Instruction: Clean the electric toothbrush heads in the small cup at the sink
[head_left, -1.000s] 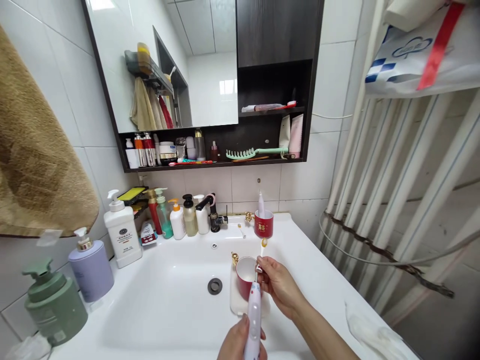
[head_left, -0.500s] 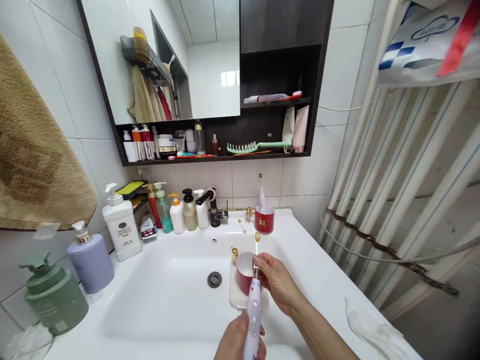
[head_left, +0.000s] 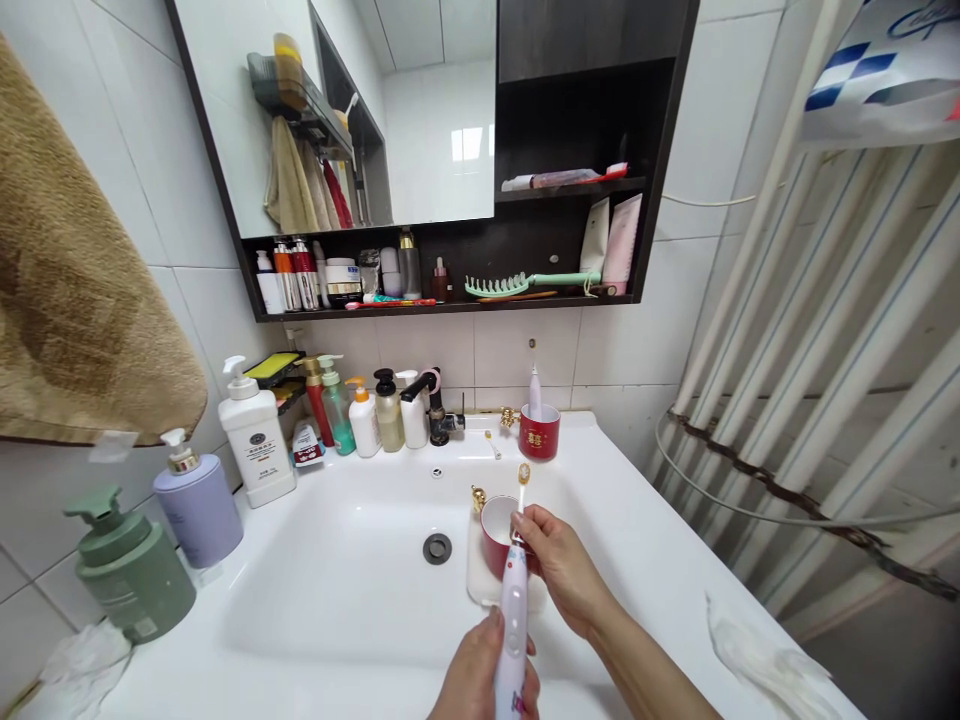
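My left hand [head_left: 480, 665] is wrapped round the white-lilac handle of an electric toothbrush [head_left: 513, 630], which points up and away from me. At its top, my right hand [head_left: 559, 560] pinches the base of a brush head [head_left: 523, 482] with tan bristles. Only a short stretch of metal shaft shows between handle and brush head; whether the two are joined I cannot tell. Just behind my fingers, a red cup [head_left: 496, 530] with a gold handle stands on a whitish tray [head_left: 484, 590] in the sink. Part of the cup is hidden by the toothbrush and my right hand.
Around me is the white sink basin [head_left: 337, 590] with a black faucet [head_left: 435, 410]. A second red cup [head_left: 539, 437] holding another electric toothbrush stands on the back rim, near a loose brush head [head_left: 493, 446]. Several pump bottles line the left; a crumpled white cloth [head_left: 765, 655] lies right.
The view has shifted slightly, so everything sits a little farther right. Both hands keep their grips, and the gap between brush head and handle looks slightly smaller.
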